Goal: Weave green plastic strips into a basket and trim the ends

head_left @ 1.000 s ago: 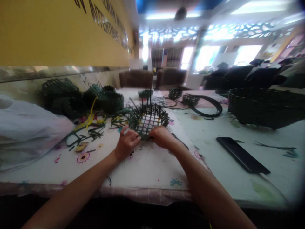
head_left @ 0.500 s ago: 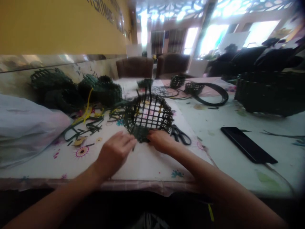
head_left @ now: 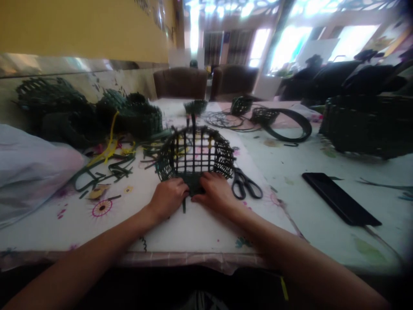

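A dark green woven basket (head_left: pixel 194 153) lies on the flowered tablecloth in front of me, its open lattice showing the cloth through it. My left hand (head_left: pixel 169 196) grips its near edge at the left, fingers curled onto the weave. Beside it, my right hand (head_left: pixel 216 189) holds the same edge at the right, with fingertips over the rim and thumb toward the middle. Between the hands a loose strip end (head_left: pixel 184 206) points down toward me. Black-handled scissors (head_left: pixel 245 185) rest just right of the basket.
Green strip offcuts (head_left: pixel 119 168) and yellow strips (head_left: pixel 108 148) litter the left, near a white plastic bag (head_left: pixel 32 168). Other woven baskets (head_left: pixel 132 114) stand behind. A coiled strap (head_left: pixel 300 125), a phone (head_left: pixel 340 198) with a cable and a large dark basket (head_left: pixel 368 125) are at the right.
My left hand has come in to the right and closed on the basket's near edge. The basket has turned slightly, and the loose strip end shows more. The view has shifted a little.
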Demonstrator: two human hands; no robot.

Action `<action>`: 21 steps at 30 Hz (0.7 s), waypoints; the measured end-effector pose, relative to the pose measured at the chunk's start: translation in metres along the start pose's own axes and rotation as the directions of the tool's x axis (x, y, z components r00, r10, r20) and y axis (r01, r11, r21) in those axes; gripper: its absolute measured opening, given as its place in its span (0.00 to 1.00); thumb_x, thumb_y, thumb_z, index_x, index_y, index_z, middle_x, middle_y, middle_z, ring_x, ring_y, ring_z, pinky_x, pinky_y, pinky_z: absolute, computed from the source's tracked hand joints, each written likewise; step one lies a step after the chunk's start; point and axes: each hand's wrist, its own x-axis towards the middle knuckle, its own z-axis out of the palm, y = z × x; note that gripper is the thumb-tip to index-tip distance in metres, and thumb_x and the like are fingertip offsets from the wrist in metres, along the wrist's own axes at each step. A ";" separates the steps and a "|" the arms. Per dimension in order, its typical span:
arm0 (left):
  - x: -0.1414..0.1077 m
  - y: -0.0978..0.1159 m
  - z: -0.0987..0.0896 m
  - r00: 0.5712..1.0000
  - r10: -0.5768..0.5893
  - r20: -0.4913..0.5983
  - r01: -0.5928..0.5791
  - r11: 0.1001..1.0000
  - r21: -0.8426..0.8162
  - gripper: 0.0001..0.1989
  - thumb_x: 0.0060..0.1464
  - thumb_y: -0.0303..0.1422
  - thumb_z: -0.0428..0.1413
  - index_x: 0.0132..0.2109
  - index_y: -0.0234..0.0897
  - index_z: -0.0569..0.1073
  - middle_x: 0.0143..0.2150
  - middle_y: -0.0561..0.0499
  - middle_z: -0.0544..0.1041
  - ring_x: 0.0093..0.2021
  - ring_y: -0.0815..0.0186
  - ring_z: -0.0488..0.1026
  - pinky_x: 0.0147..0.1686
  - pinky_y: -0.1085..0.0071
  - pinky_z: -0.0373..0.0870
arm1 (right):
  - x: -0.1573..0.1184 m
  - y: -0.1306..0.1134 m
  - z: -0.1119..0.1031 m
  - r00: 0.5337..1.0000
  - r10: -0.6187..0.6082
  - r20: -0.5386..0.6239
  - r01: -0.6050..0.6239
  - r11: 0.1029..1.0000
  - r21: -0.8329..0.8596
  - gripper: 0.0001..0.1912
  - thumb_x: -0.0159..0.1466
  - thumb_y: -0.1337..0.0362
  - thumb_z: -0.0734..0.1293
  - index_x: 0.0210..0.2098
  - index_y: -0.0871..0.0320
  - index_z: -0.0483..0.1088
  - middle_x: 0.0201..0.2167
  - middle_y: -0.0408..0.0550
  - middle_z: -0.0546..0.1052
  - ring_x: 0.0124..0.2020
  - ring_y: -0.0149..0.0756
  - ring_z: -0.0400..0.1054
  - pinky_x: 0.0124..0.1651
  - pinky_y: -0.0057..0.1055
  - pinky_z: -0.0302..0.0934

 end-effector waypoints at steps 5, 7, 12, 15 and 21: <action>-0.004 0.010 -0.001 0.998 -0.054 0.028 0.054 0.998 0.016 0.06 0.59 0.30 0.56 0.37 0.35 0.79 0.38 0.47 0.78 0.41 0.59 0.75 0.37 0.64 0.72 | 0.004 -0.001 0.002 0.998 0.056 0.001 -0.056 0.996 0.066 0.18 0.56 0.52 0.74 0.36 0.59 0.72 0.41 0.50 0.73 0.43 0.42 0.65 0.47 0.37 0.55; -0.006 0.011 0.000 0.997 -0.076 0.025 0.076 0.997 0.003 0.07 0.60 0.30 0.55 0.38 0.35 0.79 0.38 0.48 0.78 0.40 0.59 0.75 0.37 0.64 0.72 | 0.004 -0.002 0.003 0.995 0.096 -0.003 -0.095 0.991 0.091 0.18 0.56 0.52 0.74 0.35 0.59 0.71 0.41 0.50 0.73 0.43 0.42 0.64 0.46 0.37 0.54; -0.008 0.010 0.003 0.997 -0.072 0.005 0.072 0.997 -0.036 0.08 0.61 0.30 0.54 0.37 0.35 0.78 0.38 0.48 0.78 0.39 0.60 0.75 0.37 0.64 0.72 | 0.002 -0.006 0.009 0.989 0.145 -0.019 -0.142 0.982 0.127 0.14 0.58 0.55 0.72 0.36 0.58 0.70 0.41 0.50 0.72 0.44 0.43 0.63 0.46 0.38 0.53; -0.009 0.009 0.004 0.997 -0.068 -0.024 0.066 0.996 -0.054 0.08 0.61 0.31 0.55 0.37 0.36 0.78 0.37 0.49 0.78 0.38 0.61 0.75 0.36 0.65 0.72 | 0.001 -0.008 0.014 0.987 0.153 -0.046 -0.146 0.981 0.129 0.13 0.59 0.57 0.70 0.37 0.58 0.69 0.42 0.51 0.72 0.45 0.44 0.63 0.46 0.39 0.52; -0.010 0.008 0.007 0.994 -0.103 -0.038 0.100 0.993 -0.069 0.09 0.61 0.32 0.54 0.44 0.37 0.78 0.40 0.49 0.78 0.39 0.61 0.76 0.37 0.64 0.72 | 0.001 -0.010 0.016 0.986 0.155 -0.055 -0.147 0.981 0.125 0.12 0.60 0.58 0.69 0.37 0.58 0.69 0.43 0.52 0.72 0.45 0.45 0.63 0.48 0.40 0.52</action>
